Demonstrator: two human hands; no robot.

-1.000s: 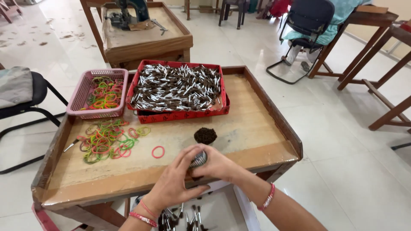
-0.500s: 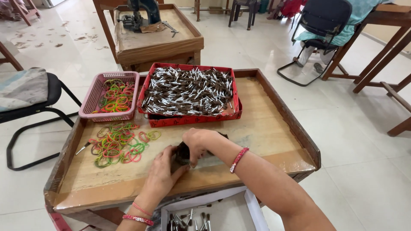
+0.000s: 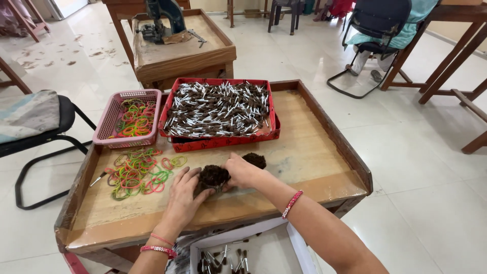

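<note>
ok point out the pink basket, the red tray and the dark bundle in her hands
pink basket [image 3: 114,114], head view, left wall
red tray [image 3: 223,143], head view, front wall
dark bundle [image 3: 213,175], head view, bristly top

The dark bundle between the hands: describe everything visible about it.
The dark bundle is a round clump of small brush-like pieces, dark brown and fuzzy on top, with pale stems just showing beneath. It stands upright on the wooden table, in front of the red tray. The left hand cups its near-left side; the right hand presses its right side. A second, smaller dark clump sits just behind the right hand.
</note>
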